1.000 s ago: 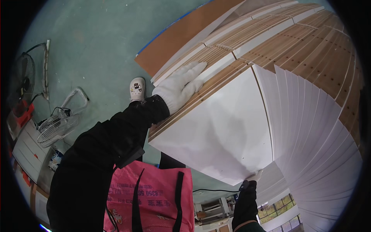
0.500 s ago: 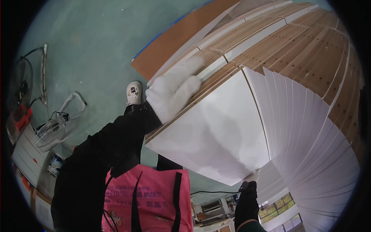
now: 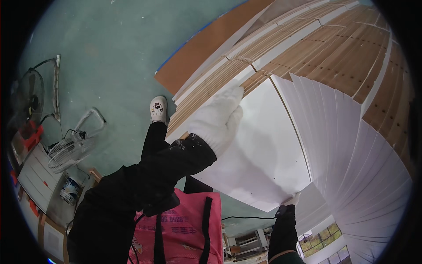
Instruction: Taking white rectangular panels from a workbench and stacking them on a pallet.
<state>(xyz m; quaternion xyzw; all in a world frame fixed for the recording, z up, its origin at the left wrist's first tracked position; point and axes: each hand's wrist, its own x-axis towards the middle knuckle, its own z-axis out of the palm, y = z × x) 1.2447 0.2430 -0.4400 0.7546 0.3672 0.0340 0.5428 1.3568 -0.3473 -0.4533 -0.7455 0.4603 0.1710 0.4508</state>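
My left hand (image 3: pixel 220 118), in a white knit glove, lies over the top edge of the foremost white panel (image 3: pixel 272 149). Its fingers stretch out along the panel's face and upper edge, with no grip around it visible. At the panel's lower near corner is my right hand (image 3: pixel 291 200), also in a pale glove. Only a small part of it shows beyond the black sleeve, so its fingers cannot be made out. Behind the front panel stand many more white panels (image 3: pixel 325 119) in a tight row, some with brown, drilled edges.
A brown sheet (image 3: pixel 193 57) with a blue edge lies beyond the stack. On the left are a wire fan (image 3: pixel 70 152) and a white cabinet (image 3: pixel 35 176). A pink bag (image 3: pixel 189 229) with black straps hangs at my front. A black cable (image 3: pixel 248 218) runs to my right wrist.
My left hand has shifted right and nearer, from the panel's edge onto its white face, and its fingers have come closer together. My right hand has stayed at the lower corner.
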